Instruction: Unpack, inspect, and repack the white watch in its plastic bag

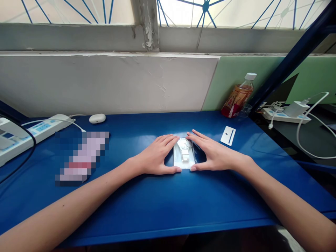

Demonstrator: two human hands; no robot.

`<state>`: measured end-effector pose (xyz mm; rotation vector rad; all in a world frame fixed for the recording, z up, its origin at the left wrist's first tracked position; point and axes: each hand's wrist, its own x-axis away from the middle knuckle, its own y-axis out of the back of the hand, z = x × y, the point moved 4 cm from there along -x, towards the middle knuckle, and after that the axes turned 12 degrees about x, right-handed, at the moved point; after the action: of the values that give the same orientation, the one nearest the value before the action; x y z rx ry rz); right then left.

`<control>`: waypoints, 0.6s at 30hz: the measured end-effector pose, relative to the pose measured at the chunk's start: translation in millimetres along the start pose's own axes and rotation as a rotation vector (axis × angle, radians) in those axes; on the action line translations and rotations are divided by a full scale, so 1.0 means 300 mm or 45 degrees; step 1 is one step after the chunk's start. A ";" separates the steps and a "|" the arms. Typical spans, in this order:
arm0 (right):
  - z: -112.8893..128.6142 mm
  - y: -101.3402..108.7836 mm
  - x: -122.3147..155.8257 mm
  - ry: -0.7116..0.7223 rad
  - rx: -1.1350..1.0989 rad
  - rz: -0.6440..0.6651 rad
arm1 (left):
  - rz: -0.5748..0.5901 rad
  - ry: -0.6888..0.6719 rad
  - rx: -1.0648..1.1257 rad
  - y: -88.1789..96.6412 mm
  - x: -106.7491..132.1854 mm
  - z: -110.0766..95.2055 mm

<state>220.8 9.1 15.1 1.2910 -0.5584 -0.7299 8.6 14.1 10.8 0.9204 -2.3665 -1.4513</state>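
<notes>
A flat clear packet (179, 162) lies on the blue desk, with a white item inside that looks like a small coiled cable; its exact kind I cannot tell. My left hand (157, 155) rests along the packet's left side, fingers stretched to its far left corner and the thumb at its near edge. From the other side, my right hand (210, 150) mirrors this, fingertips at the far right corner and thumb at the near right corner. Both hands have thumb and fingers wide apart, framing the packet and touching its edges.
To the left are a white power strip (52, 124), a white earbud case (97, 118) and a blurred-out pinkish object (85, 154). A white card (228, 135) lies right, before a drink bottle (237, 96). Another power strip (286, 115) with a charger stands beyond the blue post (288, 59).
</notes>
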 end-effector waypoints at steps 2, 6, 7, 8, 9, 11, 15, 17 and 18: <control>-0.001 -0.003 0.001 -0.009 -0.013 0.002 | -0.002 0.007 0.000 -0.002 0.001 -0.001; -0.004 -0.010 -0.001 0.000 -0.028 0.012 | 0.001 0.023 0.005 -0.003 0.001 0.000; -0.004 -0.010 -0.002 0.008 -0.031 0.011 | 0.003 0.023 0.008 -0.004 0.000 0.000; -0.004 -0.009 -0.002 0.015 -0.034 0.008 | 0.006 0.024 0.011 -0.004 0.000 0.000; -0.004 -0.008 -0.002 0.017 -0.038 0.005 | 0.011 0.026 0.015 -0.005 0.000 0.001; -0.005 -0.006 -0.002 0.010 -0.043 0.007 | 0.021 0.030 0.020 -0.006 -0.001 0.002; -0.003 -0.002 -0.001 -0.004 -0.041 0.022 | 0.027 0.042 0.029 -0.010 -0.002 0.003; -0.003 0.001 0.000 -0.005 -0.052 0.017 | 0.024 0.054 0.035 -0.010 -0.003 0.004; -0.003 0.001 0.000 -0.007 -0.057 0.018 | 0.023 0.059 0.037 -0.010 -0.003 0.004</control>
<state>221.5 9.6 15.2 1.2429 -0.5519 -0.7307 9.8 14.7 7.8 0.9266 -2.3629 -1.3772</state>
